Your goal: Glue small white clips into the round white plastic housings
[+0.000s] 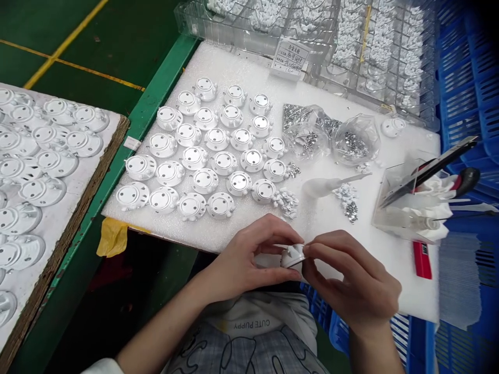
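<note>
A small white round plastic piece (292, 255) sits between both my hands near the front edge of the white foam sheet (249, 67). My left hand (249, 259) grips it from the left with thumb and fingers. My right hand (351, 275) pinches its right side with its fingertips. Several matching white round pieces (210, 150) lie in rows on the foam, beyond my left hand. A little heap of small white parts (287, 201) lies just past my hands.
Clear bags of shiny metal bits (331, 136) and a white squeeze bottle (327, 185) lie at mid-right. A clear box (413, 208) with tools stands far right. Clear trays (351, 41) line the back, blue crates (468, 93) the right. A board of white pieces (42, 166) is at left.
</note>
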### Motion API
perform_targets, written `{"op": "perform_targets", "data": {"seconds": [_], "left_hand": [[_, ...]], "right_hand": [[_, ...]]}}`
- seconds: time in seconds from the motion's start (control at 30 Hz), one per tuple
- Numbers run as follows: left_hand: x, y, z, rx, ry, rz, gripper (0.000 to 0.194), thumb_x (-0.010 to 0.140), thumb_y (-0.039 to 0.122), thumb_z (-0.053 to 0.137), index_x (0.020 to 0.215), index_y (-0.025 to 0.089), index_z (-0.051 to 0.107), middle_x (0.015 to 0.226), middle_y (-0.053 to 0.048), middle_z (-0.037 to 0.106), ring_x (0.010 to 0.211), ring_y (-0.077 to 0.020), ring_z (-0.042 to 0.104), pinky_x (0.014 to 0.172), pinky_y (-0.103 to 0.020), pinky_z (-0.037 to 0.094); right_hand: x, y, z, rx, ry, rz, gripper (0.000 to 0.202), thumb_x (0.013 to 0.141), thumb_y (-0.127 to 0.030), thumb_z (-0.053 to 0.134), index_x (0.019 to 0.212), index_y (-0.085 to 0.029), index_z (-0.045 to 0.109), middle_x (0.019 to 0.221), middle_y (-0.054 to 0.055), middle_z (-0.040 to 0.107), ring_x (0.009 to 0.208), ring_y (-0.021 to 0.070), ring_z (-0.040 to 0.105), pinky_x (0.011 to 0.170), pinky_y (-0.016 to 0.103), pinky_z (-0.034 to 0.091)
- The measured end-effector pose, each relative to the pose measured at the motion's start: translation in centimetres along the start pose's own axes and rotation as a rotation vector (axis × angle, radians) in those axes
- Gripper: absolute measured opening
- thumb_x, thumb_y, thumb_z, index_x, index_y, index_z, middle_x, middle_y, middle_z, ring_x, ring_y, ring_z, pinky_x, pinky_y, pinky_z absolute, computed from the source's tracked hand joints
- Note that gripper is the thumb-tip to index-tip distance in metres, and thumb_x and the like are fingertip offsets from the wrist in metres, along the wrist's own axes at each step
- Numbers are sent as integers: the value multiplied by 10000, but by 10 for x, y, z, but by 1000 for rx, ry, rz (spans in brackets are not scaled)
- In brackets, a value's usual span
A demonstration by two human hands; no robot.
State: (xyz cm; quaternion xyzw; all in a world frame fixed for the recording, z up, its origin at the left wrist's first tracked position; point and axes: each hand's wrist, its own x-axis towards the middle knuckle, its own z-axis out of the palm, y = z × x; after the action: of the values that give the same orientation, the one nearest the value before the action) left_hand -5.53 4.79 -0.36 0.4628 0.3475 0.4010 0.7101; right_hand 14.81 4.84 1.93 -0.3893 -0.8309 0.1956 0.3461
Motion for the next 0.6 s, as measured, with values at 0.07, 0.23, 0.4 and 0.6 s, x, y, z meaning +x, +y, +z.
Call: {"op": "perform_targets", "data": {"seconds": [0.07, 0.23, 0.4, 0.6], "left_hand": [[0, 1, -1, -23, -29, -19, 314, 819, 237, 860, 1104, 253, 729, 1186, -53, 670, 1132, -219, 672, 964, -331, 575], [0, 6, -3, 0, -69, -79, 351, 793, 206, 874, 1118, 259, 752, 1110, -29, 733, 1057, -201, 699, 951, -310, 574], [0, 7, -3, 14, -50, -104, 362, 760, 191, 896, 1090, 253, 763, 1062, -17, 742, 987, -184, 704, 919, -293, 575], [-1, 4, 0, -12, -24, -125, 364, 723, 213, 919, 1056, 236, 776, 1028, -29, 747, 940, -189, 701, 868, -292, 592]], "right_hand": [[-1, 0, 0, 7, 9, 7, 430, 812, 49, 641, 1113, -257, 669, 831, 27, 693, 717, 169, 664, 606, 290, 551], [-4, 0, 2, 103, 34, 45, 408, 808, 48, 650, 1088, -248, 672, 837, 27, 706, 713, 170, 674, 594, 289, 553], [-7, 0, 4, 230, 86, 135, 346, 800, 36, 682, 1012, -238, 680, 853, 34, 725, 761, 186, 702, 616, 298, 562], [-4, 7, -5, 327, 57, 177, 160, 836, -137, 757, 957, -230, 708, 839, 49, 686, 768, 204, 659, 583, 311, 509]]}}
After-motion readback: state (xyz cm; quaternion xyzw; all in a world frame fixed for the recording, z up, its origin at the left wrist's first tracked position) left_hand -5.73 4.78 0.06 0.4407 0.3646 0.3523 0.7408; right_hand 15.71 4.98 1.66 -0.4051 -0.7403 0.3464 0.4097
